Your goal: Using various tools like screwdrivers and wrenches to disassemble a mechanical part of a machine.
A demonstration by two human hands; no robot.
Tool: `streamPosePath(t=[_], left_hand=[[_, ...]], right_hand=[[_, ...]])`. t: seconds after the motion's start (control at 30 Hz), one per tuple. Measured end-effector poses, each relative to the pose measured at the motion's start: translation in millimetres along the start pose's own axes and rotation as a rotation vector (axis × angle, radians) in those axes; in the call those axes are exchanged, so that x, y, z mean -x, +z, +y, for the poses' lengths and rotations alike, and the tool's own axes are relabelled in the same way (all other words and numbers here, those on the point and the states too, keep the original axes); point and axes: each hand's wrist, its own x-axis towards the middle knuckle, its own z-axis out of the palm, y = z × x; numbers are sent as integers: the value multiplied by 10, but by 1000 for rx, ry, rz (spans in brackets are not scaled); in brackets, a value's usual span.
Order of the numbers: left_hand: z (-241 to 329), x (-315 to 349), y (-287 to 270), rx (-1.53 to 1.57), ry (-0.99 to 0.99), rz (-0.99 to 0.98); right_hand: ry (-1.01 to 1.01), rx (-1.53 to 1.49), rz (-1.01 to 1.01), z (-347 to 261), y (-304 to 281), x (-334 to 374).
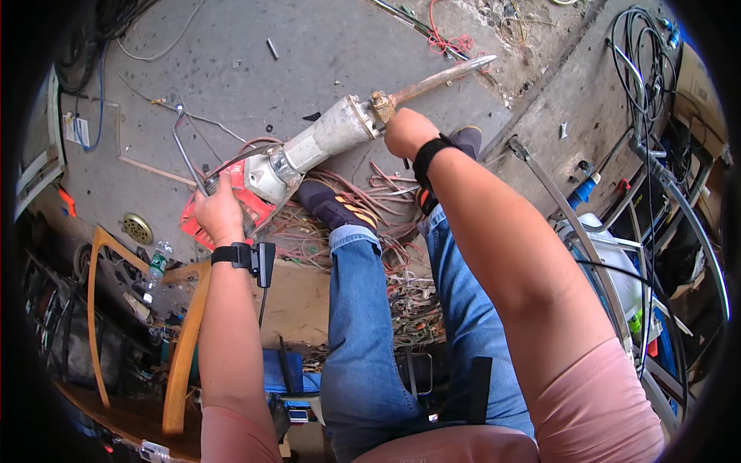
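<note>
A demolition hammer [328,137] lies slanted across the floor in front of me, with a worn grey-white metal body and a red rear housing [255,202]. From its rusty nose [381,106] a long pointed chisel bit [448,79] sticks out to the far right. My left hand [218,208] is wrapped round the handle at the red end. Closed in a fist, my right hand [411,133] grips the tool just beside the nose; its fingertips are mostly hidden. Both wrists wear black straps.
Tangled reddish cables [378,189] lie around my shoes. At left are a plastic bottle [158,262], a round brass-coloured disc [137,228] and a wooden chair frame [185,355]. Metal tubing [683,208] and coiled black cable [641,46] stand at right. A small metal rod [272,49] lies farther off.
</note>
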Motion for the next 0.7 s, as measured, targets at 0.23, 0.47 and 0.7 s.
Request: streamPosePath(t=[0.23, 0.47, 0.7], left_hand=[[-21, 45, 11, 6, 47, 31], [7, 44, -34, -76, 24, 34], [22, 80, 15, 11, 18, 24]], right_hand=[[-7, 50, -21, -16, 50, 13], [120, -142, 89, -99, 70, 136], [44, -70, 14, 45, -97, 63]])
